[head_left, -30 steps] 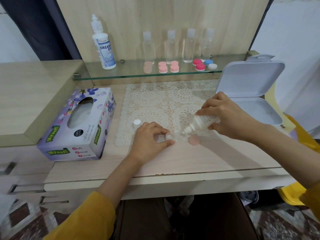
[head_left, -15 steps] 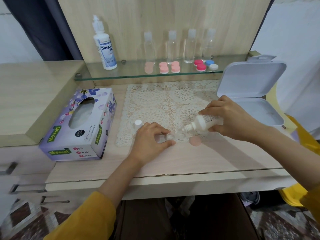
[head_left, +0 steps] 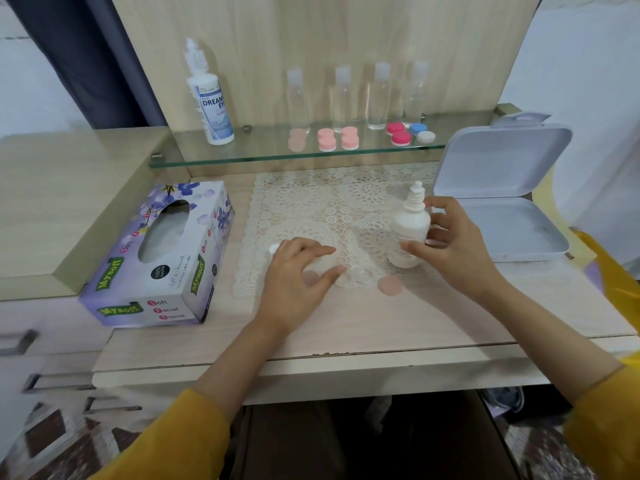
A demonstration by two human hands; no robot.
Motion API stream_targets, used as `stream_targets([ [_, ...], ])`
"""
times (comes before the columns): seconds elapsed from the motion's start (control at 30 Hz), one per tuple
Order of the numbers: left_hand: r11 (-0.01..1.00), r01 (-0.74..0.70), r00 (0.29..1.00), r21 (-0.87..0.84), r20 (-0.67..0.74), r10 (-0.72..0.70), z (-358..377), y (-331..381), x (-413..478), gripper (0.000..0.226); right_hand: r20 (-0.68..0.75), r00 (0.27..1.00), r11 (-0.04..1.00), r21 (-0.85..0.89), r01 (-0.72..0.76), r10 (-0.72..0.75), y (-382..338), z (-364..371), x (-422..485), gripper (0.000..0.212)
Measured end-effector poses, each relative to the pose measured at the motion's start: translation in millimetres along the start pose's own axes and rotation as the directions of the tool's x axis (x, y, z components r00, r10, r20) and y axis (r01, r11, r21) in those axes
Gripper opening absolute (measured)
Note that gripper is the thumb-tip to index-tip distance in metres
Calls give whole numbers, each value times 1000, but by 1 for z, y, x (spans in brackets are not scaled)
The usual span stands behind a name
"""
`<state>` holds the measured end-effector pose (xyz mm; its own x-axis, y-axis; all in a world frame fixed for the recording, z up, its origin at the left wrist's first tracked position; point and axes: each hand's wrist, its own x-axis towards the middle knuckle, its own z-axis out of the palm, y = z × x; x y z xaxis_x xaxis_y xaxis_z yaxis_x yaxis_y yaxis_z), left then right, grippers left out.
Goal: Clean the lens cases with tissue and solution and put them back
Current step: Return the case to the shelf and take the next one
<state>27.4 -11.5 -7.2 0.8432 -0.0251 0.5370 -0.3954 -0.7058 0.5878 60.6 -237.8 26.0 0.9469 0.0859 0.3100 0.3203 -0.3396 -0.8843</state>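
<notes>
Two yellow sleeves enter from the near edge, one on each side. The left hand (head_left: 298, 271) hovers low over the near edge of the lace doily (head_left: 332, 216), fingers spread and loosely curled, gripping nothing that can be seen. Just right of its fingertips sits one clear, open lens case (head_left: 356, 277), its two wells hard to make out against the lace. Two pink lens-case caps lie beside it: one (head_left: 391, 285) on the bare desk (head_left: 346, 323) to its right, the other (head_left: 310, 278) partly under the left hand. A small white bottle cap (head_left: 274, 248) peeks out at the far-left side of that hand.

The right hand (head_left: 450, 247) wraps its fingers and thumb around one small white solution bottle (head_left: 408, 233), which stands upright on the doily with its nozzle uncapped.

To the left stands one purple floral tissue box (head_left: 159, 258), with tissue showing in its oval opening. To the right lies one white hinged box (head_left: 502, 202), its lid raised.

Farther back, a glass shelf (head_left: 263, 154) carries one large white solution bottle (head_left: 207, 98) at the left, then four clear bottles (head_left: 379, 95) with pale caps in a row. In front of those rest four closed lens cases (head_left: 327, 140): two pink, one pale peach, one red, plus one blue-and-white.
</notes>
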Motion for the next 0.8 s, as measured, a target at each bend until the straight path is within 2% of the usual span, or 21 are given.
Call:
stream_targets([
  [0.07, 999, -27, 993, 43, -110, 32, -5, -3, 1, 32, -19, 1000, 1000, -2, 3, -3, 6, 4, -1, 51],
  [0.13, 996, -1, 990, 92, -143, 15, -12, -11, 2, 31, -37, 999, 1000, -9, 4, -5, 10, 7, -2, 51],
  [0.3, 965, 211, 978, 159, -37, -208, -20, -31, 4, 39, -59, 998, 999, -28, 23, -25, 11, 10, -3, 51],
  [0.43, 960, 251, 968, 121, -21, -250, -22, -35, 5, 33, -71, 997, 985, 170, -31, 44, 11, 14, -12, 49],
  [0.5, 956, 274, 962, 101, -30, -273, -22, -32, 8, 30, -79, 996, 978, 209, -26, 43, 11, 15, -14, 49],
  [0.63, 944, 310, 950, -109, 6, -311, -22, -8, 24, 24, -93, 996, 985, 172, 2, 14, 10, 16, -15, 56],
  [0.8, 918, 189, 981, -349, 101, -164, -19, 55, 58, 25, -117, 993, 989, 150, 17, 0, 8, 18, -17, 60],
])
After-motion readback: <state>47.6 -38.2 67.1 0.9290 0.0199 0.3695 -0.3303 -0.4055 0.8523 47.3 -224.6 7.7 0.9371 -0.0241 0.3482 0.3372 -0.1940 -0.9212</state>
